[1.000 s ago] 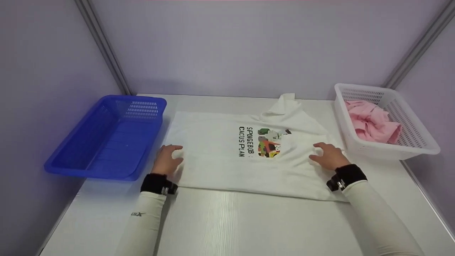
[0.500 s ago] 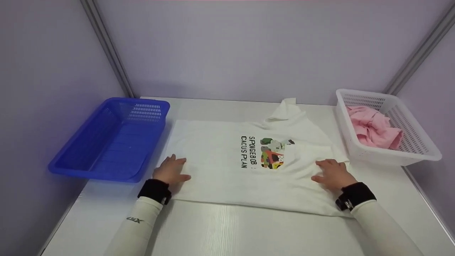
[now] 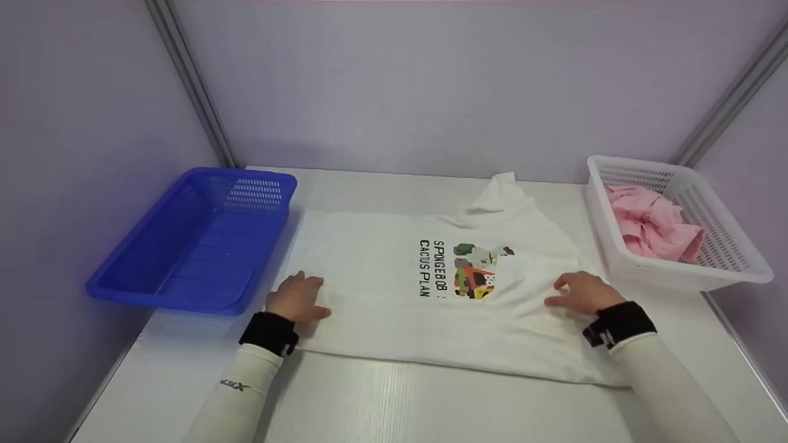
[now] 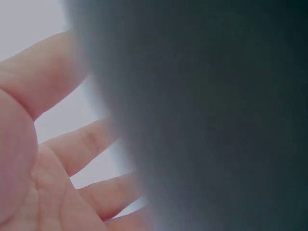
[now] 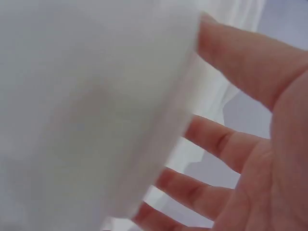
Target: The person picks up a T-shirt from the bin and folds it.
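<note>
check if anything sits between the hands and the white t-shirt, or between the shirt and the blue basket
Nothing visible does. The left hand and right hand already rest directly on the white t-shirt. The blue basket sits just off the shirt's left edge, with only bare table between them.

T-shirt (image 3: 394, 289) flat on table (image 3: 394, 400) between two baskets (image 3: 197, 240) (image 3: 726, 271) (cloth (image 3: 655, 227) in right one)

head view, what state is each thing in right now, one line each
white t-shirt: spread flat on the table, print up, one sleeve folded in
left hand: resting on the shirt's left edge, fingers relaxed
right hand: pressing on the shirt's right side
blue basket: upright, nothing in it
white basket: upright, holds crumpled pink cloth
</note>
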`<action>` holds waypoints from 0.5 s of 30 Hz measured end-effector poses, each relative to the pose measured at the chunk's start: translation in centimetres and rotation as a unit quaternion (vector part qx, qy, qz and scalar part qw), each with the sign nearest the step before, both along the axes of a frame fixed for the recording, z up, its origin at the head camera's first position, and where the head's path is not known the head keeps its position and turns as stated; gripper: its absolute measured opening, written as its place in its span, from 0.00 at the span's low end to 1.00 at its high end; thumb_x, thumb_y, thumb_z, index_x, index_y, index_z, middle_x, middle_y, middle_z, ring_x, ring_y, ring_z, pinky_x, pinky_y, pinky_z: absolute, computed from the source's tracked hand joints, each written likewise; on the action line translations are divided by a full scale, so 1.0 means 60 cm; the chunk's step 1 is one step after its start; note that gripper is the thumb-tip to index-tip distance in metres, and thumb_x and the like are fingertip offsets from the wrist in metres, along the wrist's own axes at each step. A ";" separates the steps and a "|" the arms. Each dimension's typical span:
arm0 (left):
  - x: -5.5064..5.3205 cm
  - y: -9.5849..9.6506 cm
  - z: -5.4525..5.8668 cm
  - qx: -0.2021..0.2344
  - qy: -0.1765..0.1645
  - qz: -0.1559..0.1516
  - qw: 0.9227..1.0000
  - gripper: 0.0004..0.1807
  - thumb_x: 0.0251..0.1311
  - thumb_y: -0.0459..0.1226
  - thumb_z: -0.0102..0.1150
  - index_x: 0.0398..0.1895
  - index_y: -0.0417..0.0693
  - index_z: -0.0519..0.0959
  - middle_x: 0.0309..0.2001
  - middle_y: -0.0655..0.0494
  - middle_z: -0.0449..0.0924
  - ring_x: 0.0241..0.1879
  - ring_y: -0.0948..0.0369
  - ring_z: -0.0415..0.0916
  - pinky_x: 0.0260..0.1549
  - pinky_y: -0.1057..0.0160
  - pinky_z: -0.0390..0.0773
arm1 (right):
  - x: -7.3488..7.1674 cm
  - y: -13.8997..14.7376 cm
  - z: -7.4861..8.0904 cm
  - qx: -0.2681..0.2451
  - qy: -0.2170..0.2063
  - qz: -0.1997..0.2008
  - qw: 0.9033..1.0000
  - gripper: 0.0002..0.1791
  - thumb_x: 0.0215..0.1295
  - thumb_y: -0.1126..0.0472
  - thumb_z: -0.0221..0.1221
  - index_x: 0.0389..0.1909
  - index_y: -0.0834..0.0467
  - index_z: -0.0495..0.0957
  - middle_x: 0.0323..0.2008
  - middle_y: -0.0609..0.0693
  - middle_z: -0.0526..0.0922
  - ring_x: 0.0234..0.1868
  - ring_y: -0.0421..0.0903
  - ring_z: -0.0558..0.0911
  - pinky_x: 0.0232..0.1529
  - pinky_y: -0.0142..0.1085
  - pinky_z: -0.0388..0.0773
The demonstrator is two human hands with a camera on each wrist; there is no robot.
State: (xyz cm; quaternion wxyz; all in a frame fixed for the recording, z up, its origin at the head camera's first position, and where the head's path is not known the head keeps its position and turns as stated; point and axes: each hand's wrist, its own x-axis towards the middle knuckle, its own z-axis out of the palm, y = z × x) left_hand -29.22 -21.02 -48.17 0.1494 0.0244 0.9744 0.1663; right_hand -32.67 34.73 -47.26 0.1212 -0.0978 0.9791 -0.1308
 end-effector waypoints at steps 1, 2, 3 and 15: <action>-0.001 0.001 0.000 -0.002 0.003 -0.001 1.000 0.40 0.56 0.50 0.70 0.71 0.48 0.68 0.75 0.32 0.55 0.73 0.35 0.53 0.60 0.25 0.60 | -0.014 -0.004 0.005 -0.005 0.018 -0.005 1.000 0.30 0.66 0.45 0.61 0.55 0.68 0.76 0.54 0.74 0.76 0.53 0.75 0.73 0.53 0.64 0.71; -0.002 0.001 0.000 -0.003 0.004 -0.002 1.000 0.40 0.56 0.50 0.70 0.71 0.47 0.69 0.74 0.32 0.55 0.73 0.35 0.53 0.60 0.25 0.60 | -0.029 -0.011 0.008 -0.013 0.040 -0.011 0.999 0.28 0.68 0.48 0.60 0.55 0.69 0.77 0.53 0.73 0.77 0.53 0.74 0.74 0.55 0.64 0.70; -0.003 0.002 -0.001 -0.003 0.005 -0.002 1.000 0.40 0.56 0.50 0.70 0.71 0.47 0.69 0.74 0.32 0.56 0.73 0.35 0.54 0.60 0.25 0.60 | -0.045 -0.020 0.009 -0.021 0.058 -0.019 0.998 0.26 0.70 0.51 0.58 0.55 0.70 0.76 0.53 0.73 0.77 0.54 0.74 0.74 0.56 0.63 0.69; -0.005 0.005 0.002 -0.021 0.014 -0.007 1.000 0.39 0.55 0.51 0.70 0.69 0.49 0.71 0.70 0.35 0.65 0.67 0.37 0.65 0.56 0.28 0.67 | -0.213 -0.196 -0.024 -0.010 0.068 -0.031 0.997 0.26 0.74 0.61 0.48 0.70 0.65 0.65 0.78 0.62 0.48 0.70 0.72 0.58 0.59 0.64 0.69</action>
